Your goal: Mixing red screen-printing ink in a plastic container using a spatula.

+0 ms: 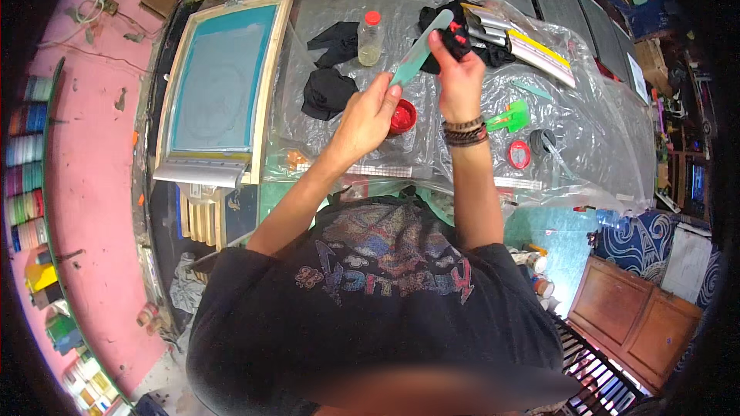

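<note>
Your black T-shirt (370,331): nearest. Round red tub (413,119): red paste. Clear red-capped bottle (370,41): pale liquid. Left hand (365,118): fingers clamped on flat pale-green spatula (414,60) midair, long axis forward-right; right hand (461,83): fingers pinching black cloth (462,46).

Multicoloured lettering (387,283) stretches across your black T-shirt (370,339), while white strips (378,171) along the near edge of your bench (609,146) carry markings too small to read.
</note>
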The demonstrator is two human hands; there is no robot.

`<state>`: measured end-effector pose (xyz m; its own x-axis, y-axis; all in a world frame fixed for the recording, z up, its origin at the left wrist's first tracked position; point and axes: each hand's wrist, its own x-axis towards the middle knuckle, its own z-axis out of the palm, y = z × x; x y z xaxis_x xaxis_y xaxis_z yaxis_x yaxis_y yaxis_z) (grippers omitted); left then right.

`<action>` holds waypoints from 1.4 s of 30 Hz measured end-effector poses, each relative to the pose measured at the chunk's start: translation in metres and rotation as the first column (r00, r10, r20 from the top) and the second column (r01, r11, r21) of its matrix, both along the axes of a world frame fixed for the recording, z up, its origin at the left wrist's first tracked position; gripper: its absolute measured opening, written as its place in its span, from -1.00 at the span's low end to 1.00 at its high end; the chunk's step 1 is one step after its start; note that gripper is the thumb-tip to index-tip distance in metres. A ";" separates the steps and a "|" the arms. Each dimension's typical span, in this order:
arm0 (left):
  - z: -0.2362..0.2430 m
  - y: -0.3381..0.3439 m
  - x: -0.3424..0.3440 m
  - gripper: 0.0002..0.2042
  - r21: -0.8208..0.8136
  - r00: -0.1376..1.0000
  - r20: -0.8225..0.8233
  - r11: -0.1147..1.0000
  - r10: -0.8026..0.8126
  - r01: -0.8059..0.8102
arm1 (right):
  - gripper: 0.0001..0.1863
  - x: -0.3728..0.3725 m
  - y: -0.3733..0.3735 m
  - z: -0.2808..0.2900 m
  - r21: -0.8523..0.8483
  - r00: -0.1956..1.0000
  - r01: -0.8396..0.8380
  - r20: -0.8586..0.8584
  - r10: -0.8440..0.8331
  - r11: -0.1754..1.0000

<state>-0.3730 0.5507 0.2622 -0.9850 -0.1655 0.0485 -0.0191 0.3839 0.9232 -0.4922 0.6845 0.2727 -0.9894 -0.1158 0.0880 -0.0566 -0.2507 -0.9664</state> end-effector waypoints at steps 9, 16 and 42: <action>-0.029 -0.019 0.022 -0.68 0.269 0.990 0.093 0.960 -0.111 0.082 | -0.80 -0.058 0.054 0.023 -0.197 0.999 0.048 -0.013 -0.051 0.979; -0.031 -0.047 0.033 -0.74 0.968 0.928 -0.148 0.142 -0.343 0.207 | -0.67 -0.047 0.113 0.012 0.201 0.975 -0.214 -0.021 0.223 0.956; 0.023 -0.007 0.028 -0.69 -0.144 0.999 0.047 0.989 -0.004 0.011 | -0.78 0.046 0.006 -0.014 0.370 0.669 0.289 -0.738 0.090 0.883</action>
<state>-0.3448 0.5441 0.2855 -0.9879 -0.1529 0.0257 -0.0572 0.5136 0.8561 -0.4462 0.6909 0.2583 -0.6350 -0.2321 0.7369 -0.7722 0.2192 -0.5964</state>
